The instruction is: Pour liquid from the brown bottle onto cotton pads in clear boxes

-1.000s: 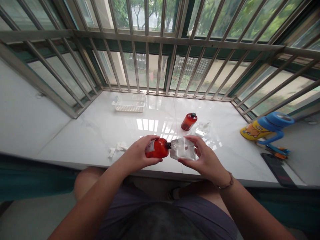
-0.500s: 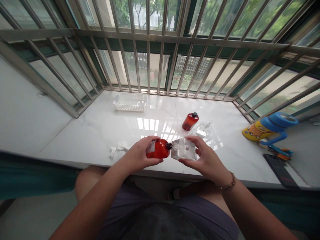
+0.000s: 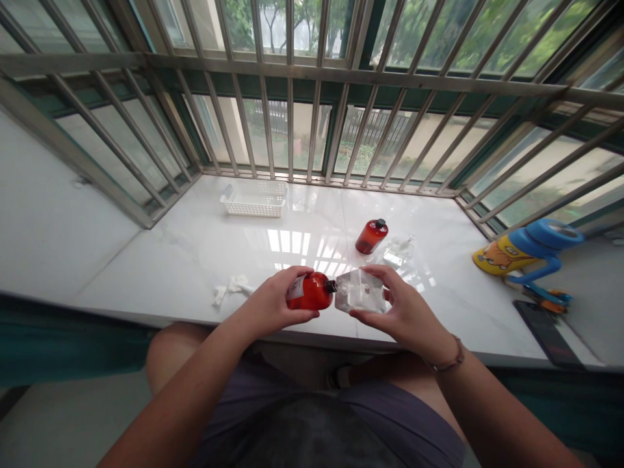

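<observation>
My left hand (image 3: 277, 299) is wrapped round a red-amber bottle (image 3: 312, 292) with a pale label, held on its side with its dark neck pointing right. In my right hand (image 3: 397, 302) is a clear square bottle (image 3: 361, 292), also on its side, gripped between thumb and fingers at its right end. The two necks meet end to end, or nearly so; whether they touch I cannot tell. Behind them, a second red-amber bottle (image 3: 371, 236) with a black cap leans on the white countertop (image 3: 205, 247), beside crumpled clear plastic (image 3: 400, 252).
A white perforated basket (image 3: 254, 200) sits at the back left. Crumpled white tissue (image 3: 232, 288) lies left of my hands. On the right are a yellow and blue water bottle (image 3: 524, 247) and a dark phone (image 3: 546, 333). Metal window bars (image 3: 316, 71) enclose the far side.
Both hands and the two held bottles have shifted very slightly to the right. The grips look the same, and nothing on the countertop has moved.
</observation>
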Action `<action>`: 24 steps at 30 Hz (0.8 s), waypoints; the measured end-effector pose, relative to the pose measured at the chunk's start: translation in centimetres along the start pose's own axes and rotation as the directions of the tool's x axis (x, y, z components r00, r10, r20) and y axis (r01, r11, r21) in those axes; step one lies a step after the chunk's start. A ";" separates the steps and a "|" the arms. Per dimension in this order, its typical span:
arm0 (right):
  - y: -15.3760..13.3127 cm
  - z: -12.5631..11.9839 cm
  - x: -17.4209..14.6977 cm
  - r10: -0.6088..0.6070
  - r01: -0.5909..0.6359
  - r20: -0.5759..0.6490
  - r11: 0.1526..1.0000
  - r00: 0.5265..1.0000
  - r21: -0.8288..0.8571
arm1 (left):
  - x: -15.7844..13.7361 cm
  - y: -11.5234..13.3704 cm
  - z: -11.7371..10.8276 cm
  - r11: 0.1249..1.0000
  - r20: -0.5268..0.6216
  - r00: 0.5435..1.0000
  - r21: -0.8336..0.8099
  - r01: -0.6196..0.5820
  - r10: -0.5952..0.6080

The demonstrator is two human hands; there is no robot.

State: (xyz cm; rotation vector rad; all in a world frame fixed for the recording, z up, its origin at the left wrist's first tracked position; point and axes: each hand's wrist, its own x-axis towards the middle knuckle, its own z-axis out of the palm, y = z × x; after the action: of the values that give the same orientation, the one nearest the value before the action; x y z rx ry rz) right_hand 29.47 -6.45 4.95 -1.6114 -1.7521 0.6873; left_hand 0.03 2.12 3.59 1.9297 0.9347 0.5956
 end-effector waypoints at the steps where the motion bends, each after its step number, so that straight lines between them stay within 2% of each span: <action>1: 0.0 0.0 0.0 -0.002 0.002 0.004 1.000 1.000 0.000 | 0.0 -0.1 0.0 1.000 0.002 1.000 0.000 0.000 0.000; 12: 0.0 0.0 0.1 0.008 -0.008 0.015 1.000 1.000 -0.026 | 0.1 -0.3 0.0 1.000 0.022 1.000 0.000 0.021 -0.021; 20: 0.7 0.6 0.2 0.031 -0.032 0.015 0.996 0.999 0.086 | 0.1 -0.1 0.1 0.998 0.021 0.999 -0.049 0.041 -0.040; 24: 0.6 0.3 0.3 0.019 -0.020 0.017 0.998 1.000 0.057 | 0.2 0.0 0.0 0.999 0.019 0.999 -0.034 0.035 -0.034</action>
State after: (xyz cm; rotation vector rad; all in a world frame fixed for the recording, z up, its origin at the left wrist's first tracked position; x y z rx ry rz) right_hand 29.63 -6.09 4.40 -1.5903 -1.7155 0.7546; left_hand 0.17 2.23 3.58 1.8822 0.9387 0.5687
